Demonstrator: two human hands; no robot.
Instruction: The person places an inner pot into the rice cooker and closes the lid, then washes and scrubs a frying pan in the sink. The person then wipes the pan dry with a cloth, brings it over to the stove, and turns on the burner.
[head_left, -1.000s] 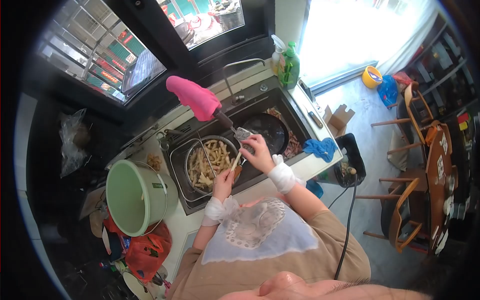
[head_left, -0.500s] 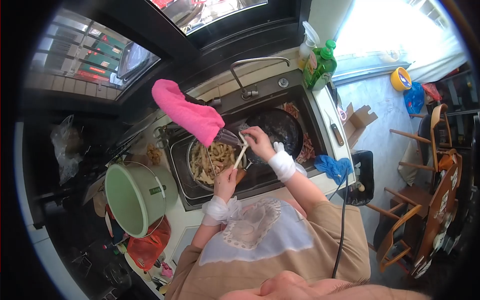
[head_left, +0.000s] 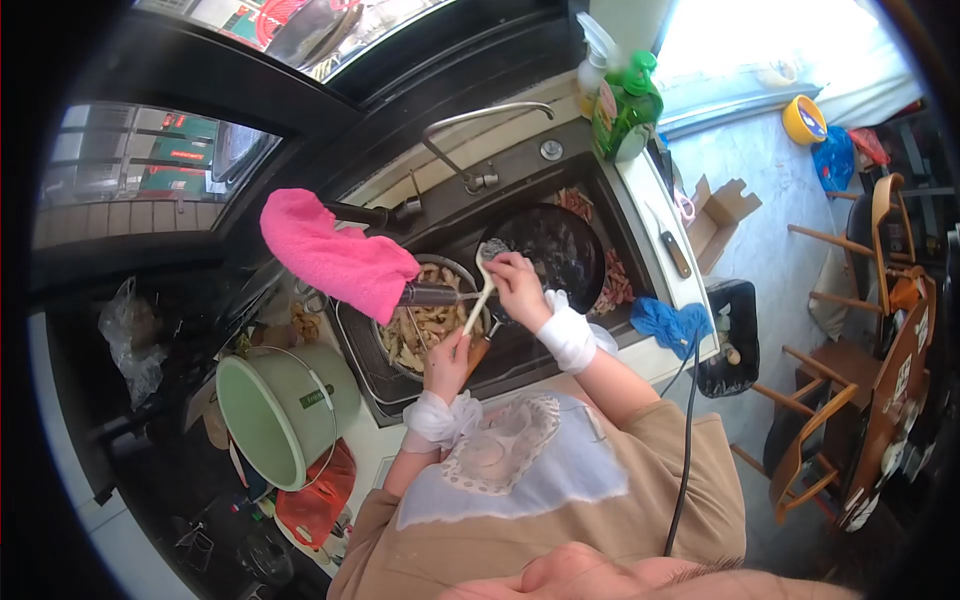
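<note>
Head view: the lower end of a long pale piece (head_left: 476, 311) is pinched between the thumb and fingers of the left grip (head_left: 447, 360), while its upper part is pinched by the right grip (head_left: 518, 288). The piece is held aslant above the middle of the sink (head_left: 515, 165). Both wrists are wrapped in white coverings (head_left: 567, 338). From the left, the thin end of a dark rod (head_left: 433, 294) is pointed at the piece; whether contact is made cannot be told. The rod's rear part is draped with a pink cloth (head_left: 335, 255). Below it, similar pale pieces (head_left: 437, 325) are heaped in the sink's left part. A brown handle (head_left: 479, 355) is seen just beside the left grip. The right part is filled by a dark pan (head_left: 560, 250), with reddish scraps (head_left: 615, 285) scattered around it. On the worktop (head_left: 692, 290) to the right, a knife (head_left: 675, 255) is laid near a crumpled blue cloth (head_left: 670, 322). At the left, a green bucket (head_left: 320, 420) is tilted in the view.
</note>
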